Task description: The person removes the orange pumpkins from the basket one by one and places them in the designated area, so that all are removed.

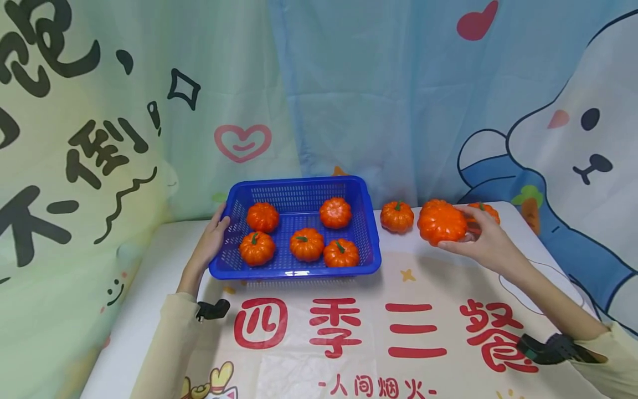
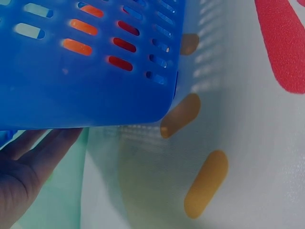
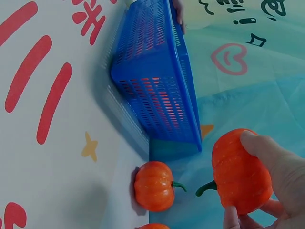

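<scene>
My left hand [image 1: 211,241] holds the left rim of a blue plastic basket [image 1: 294,274]; its fingers [image 2: 45,150] lie against the rim's outer side. Several small orange toy pumpkins [image 1: 307,244] lie inside the basket. To the right of the basket, my right hand [image 1: 480,238] grips another toy pumpkin [image 1: 442,223] above the table. Its thumb [image 3: 259,143] presses one side while fingers hold the other, and the green stem shows in the right wrist view. Behind the held pumpkin, two more are partly hidden.
One pumpkin [image 1: 397,216] stands on the table just right of the basket, and another pumpkin [image 1: 485,211] is behind my right hand. A printed cloth [image 1: 399,382] covers the white table [image 1: 164,260]. A patterned curtain [image 1: 349,83] hangs behind and at the left.
</scene>
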`<state>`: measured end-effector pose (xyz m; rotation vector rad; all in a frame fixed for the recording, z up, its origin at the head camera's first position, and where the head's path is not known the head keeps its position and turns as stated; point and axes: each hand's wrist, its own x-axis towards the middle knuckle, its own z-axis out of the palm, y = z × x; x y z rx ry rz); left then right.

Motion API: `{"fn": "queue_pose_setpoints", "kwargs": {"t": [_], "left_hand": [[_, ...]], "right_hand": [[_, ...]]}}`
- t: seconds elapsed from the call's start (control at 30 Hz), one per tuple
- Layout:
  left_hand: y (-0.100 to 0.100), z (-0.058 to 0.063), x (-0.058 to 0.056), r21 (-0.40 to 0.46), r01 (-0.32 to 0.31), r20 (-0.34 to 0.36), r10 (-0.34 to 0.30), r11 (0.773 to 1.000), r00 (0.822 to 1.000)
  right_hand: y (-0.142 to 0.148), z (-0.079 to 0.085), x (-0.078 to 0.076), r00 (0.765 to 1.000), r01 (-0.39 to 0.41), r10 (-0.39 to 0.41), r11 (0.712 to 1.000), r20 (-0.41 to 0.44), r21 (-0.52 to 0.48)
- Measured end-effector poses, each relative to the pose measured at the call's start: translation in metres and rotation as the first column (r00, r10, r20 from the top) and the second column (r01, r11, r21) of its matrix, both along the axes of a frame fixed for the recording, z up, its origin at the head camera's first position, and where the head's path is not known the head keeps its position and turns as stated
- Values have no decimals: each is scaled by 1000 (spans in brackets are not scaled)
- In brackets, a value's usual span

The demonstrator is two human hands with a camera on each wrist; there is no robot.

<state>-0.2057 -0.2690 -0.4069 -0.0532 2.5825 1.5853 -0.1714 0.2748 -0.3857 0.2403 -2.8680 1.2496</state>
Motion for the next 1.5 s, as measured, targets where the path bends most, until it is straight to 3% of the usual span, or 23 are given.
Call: {"fn": "queue_pose_setpoints", "kwargs": {"t": [0.4, 0.73, 0.87, 1.03, 1.13, 1.33, 1.5], "left_hand": [[0, 0, 0, 0, 0, 2, 0, 1000, 1000], [-15, -30, -15, -16, 2, -34, -3, 1000, 999], [-15, -33, -17, -8, 2, -57, -2, 1000, 998], [-17, -33, -18, -20, 3, -33, -4, 1000, 999], [-15, -28, -16, -19, 3, -9, -3, 1000, 1000], [-1, 0, -1, -20, 5, 15, -5, 1000, 1000], [0, 2, 0, -17, 10, 13, -10, 1000, 1000]], "right_hand": [[-5, -2, -3, 1000, 29, -29, 999, 8, 33], [-6, -5, -1, 999, -16, 15, 999, -37, -51], [-7, -6, -2, 998, -22, 19, 998, -56, -65], [-7, -8, -3, 997, -30, 25, 997, -71, -71], [-7, -8, -3, 998, -27, 22, 996, -63, -86], [-5, -8, -4, 1000, 3, -5, 995, -17, -101], [-5, -9, -5, 996, 82, -76, 985, 43, -150]]}}
